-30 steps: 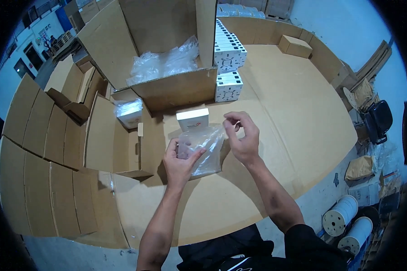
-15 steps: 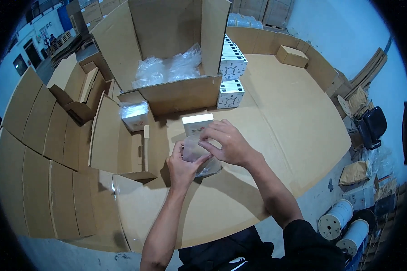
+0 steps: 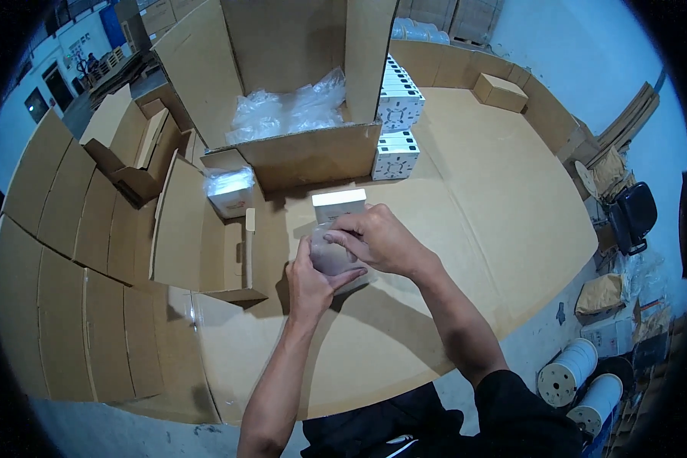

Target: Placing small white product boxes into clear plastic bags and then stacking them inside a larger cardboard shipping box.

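A clear plastic bag is held up over the cardboard-covered table. My left hand grips its left and lower side, the thumb stretched across the bottom. At the bag's upper edge, my right hand has its fingers curled and pinched on the film. Just beyond the bag, a small white box stands on the table, its lower part hidden by the bag and my right fingers. Whether anything is inside the bag cannot be told.
An open carton at left contains plastic-wrapped white boxes. Behind it, a large carton holds loose clear bags. Patterned white boxes are stacked to its right. A closed brown box lies at the far right.
Both hands and the bag have shifted slightly right. My right fingers have curled in more at the bag's top, and my left thumb lies further across it.
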A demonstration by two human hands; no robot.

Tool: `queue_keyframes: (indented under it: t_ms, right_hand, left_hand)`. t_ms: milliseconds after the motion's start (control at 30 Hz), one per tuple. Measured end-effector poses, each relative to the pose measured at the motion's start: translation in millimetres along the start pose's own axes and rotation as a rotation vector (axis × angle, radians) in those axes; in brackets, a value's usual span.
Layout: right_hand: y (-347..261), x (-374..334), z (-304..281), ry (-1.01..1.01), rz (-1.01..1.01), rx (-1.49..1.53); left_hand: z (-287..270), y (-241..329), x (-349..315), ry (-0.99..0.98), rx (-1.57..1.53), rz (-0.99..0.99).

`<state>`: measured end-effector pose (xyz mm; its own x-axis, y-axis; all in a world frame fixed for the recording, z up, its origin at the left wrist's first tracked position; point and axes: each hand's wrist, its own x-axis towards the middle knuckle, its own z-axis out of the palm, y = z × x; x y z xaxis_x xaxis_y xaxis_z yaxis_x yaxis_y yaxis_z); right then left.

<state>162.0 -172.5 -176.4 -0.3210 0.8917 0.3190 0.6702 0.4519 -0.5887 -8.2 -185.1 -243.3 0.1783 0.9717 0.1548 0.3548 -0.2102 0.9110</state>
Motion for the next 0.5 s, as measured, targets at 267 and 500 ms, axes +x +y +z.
queue_keyframes:
  t_ms: [267,500]
  right_hand:
    - [-5,-1,-2,-0.065,-0.017,0.083]
    - [1,-1,2,-0.13,0.003,0.25]
  left_hand:
    - [1,0,-2,-0.011,-0.091,0.057]
    - [6,-12,-1,-0.015,-0.116,0.049]
